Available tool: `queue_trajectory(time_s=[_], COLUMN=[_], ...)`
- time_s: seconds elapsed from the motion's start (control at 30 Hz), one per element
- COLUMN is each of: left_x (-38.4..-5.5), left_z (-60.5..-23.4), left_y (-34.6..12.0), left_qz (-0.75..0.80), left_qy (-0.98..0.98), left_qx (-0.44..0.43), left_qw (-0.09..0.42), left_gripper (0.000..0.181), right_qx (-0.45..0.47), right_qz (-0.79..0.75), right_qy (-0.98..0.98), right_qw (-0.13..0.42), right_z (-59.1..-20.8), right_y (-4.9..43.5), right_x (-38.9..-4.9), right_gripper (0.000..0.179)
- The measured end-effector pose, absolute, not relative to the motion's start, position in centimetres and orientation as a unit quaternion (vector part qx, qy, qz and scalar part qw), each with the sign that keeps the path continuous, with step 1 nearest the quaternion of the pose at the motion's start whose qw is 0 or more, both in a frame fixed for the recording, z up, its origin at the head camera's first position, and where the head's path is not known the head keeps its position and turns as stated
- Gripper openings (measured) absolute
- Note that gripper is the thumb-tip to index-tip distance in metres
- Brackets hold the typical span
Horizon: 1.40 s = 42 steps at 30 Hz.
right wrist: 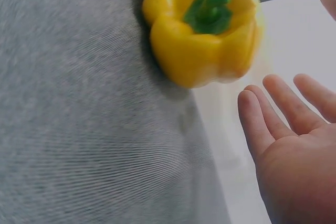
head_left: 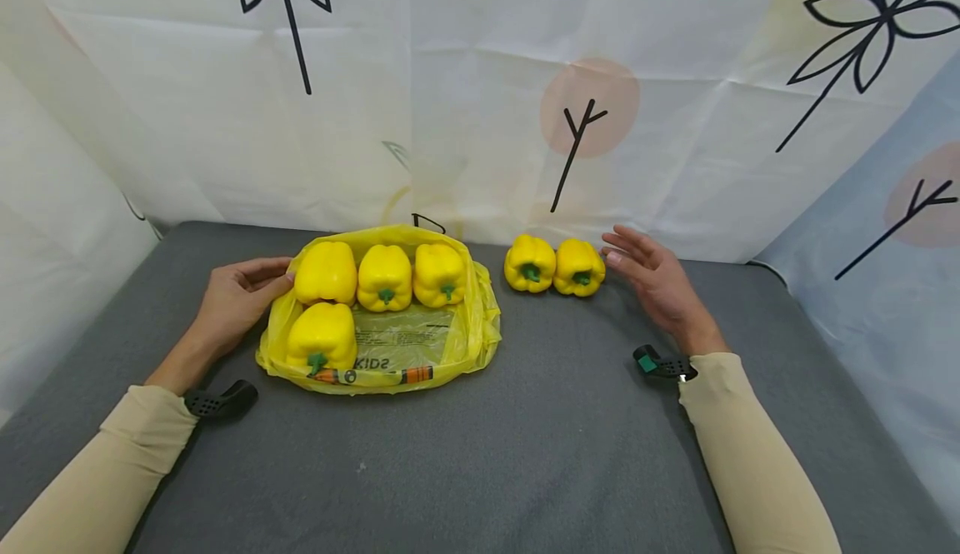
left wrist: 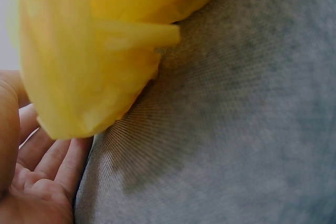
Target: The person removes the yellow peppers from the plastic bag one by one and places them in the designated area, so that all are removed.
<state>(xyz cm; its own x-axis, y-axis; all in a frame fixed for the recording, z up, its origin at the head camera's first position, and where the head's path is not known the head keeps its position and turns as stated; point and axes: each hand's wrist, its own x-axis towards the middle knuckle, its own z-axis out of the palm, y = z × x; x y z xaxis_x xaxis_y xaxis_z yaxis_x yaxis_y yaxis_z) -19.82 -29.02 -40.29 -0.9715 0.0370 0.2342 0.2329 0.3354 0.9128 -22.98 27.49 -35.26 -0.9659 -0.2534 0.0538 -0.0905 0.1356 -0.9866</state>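
Note:
A yellow plastic bag (head_left: 480, 321) lies spread on the table with its mouth up, and several yellow bell peppers (head_left: 326, 272) rest in it along the back and left side. At the bag's left rim, my left hand (head_left: 238, 300) pinches the plastic between thumb and fingers; the left wrist view shows the bag's yellow side (left wrist: 89, 77) partly covering the fingers. Two more yellow bell peppers (head_left: 580, 268) stand side by side right of the bag, green stems facing me. My right hand (head_left: 660, 287) is held just right of them, fingers extended and holding nothing.
A grey cloth covers the table (head_left: 480, 471). Behind its far edge hangs a white printed curtain (head_left: 465, 87), with more fabric at both sides. Each wrist wears a black strap (head_left: 221, 401) below a beige sleeve (head_left: 757, 446).

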Motion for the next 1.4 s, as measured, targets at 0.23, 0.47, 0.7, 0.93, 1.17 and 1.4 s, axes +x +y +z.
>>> queue_trajectory(time_s=[0.23,0.47,0.7,0.93,1.17,1.4], left_x=[-19.8,-19.8,-19.9,-19.9,-19.9,-19.9], left_z=[-40.2,-40.1,-40.2,-40.2,-40.1,-40.2], left_y=[-29.0,-29.0,-28.9,-29.0,-29.0,-29.1], left_qz=[-0.561,-0.557,-0.564,-0.562,-0.560,-0.554], left_qy=[-0.820,-0.823,-0.818,-0.819,-0.821,-0.826], left_qx=[-0.078,-0.073,-0.079,-0.080,-0.077,-0.070], left_qw=[0.086,0.086,0.084,0.083,0.081,0.078], left_gripper=[0.048,0.050,0.049,0.049,0.050,0.050], right_qx=[-0.133,-0.146,-0.165,-0.182,-0.194,-0.203], right_qz=[-0.641,-0.630,-0.634,-0.636,-0.631,-0.626], right_qy=[0.754,0.762,0.755,0.750,0.751,0.753], right_qw=[0.042,0.023,0.017,0.015,0.011,0.012], right_z=[-34.1,-33.1,-32.1,-31.1,-30.3,-30.0], right_y=[27.4,27.0,26.5,25.7,24.9,23.8], right_x=[-22.4,-21.9,-21.4,-20.7,-20.1,-20.0], right_gripper=[0.070,0.069,0.066,0.060,0.056,0.056])
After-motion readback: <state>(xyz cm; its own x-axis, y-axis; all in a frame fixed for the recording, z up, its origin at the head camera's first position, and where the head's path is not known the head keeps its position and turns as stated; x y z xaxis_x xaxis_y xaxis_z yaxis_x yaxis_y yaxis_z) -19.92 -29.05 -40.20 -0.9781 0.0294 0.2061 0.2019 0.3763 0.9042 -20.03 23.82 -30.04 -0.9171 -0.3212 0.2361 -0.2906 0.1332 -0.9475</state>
